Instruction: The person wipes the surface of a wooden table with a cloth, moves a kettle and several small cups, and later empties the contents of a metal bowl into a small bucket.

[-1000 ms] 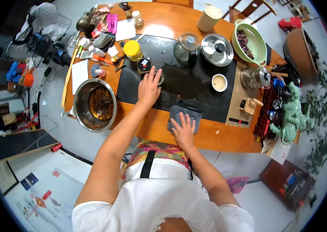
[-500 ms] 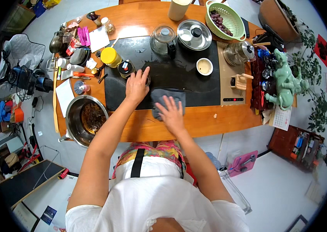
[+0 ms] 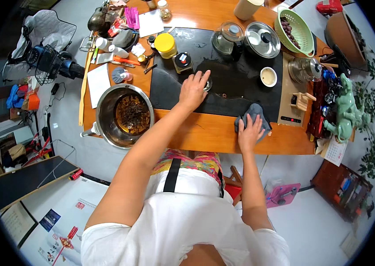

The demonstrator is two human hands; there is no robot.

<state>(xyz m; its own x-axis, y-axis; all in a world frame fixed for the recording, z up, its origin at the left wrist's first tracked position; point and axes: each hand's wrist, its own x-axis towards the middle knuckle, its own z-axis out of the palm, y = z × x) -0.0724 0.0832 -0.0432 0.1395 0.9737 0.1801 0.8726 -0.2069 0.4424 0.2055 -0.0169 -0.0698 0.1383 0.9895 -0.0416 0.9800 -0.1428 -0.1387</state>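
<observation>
My left hand (image 3: pixel 193 91) is over the black mat (image 3: pixel 169 95), its fingers closed round a small clear glass cup (image 3: pixel 209 84) that they partly hide. Just beyond it stand a square jar with a black lid (image 3: pixel 182 62) and a yellow-lidded jar (image 3: pixel 165 45). Fingers spread, my right hand (image 3: pixel 249 134) presses flat on a bunched grey-blue cloth (image 3: pixel 256 114). That cloth lies across the mat's near edge and the wooden table (image 3: pixel 205 133). A wet sheen and small brown bits show on the mat between the hands.
A steel pot (image 3: pixel 103 128) with dark wet leaves stands at the left front. Along the far side are a glass pot (image 3: pixel 228 41), a lidded pan (image 3: pixel 262 40) and a green basket of grapes (image 3: pixel 300 31). A white cup (image 3: pixel 268 77) and green figurine (image 3: pixel 346 111) stand right.
My right hand has slid the cloth to the right and nearer, onto the table's front edge. My left hand keeps its place by the jars, slightly nearer me. The view has shifted left.
</observation>
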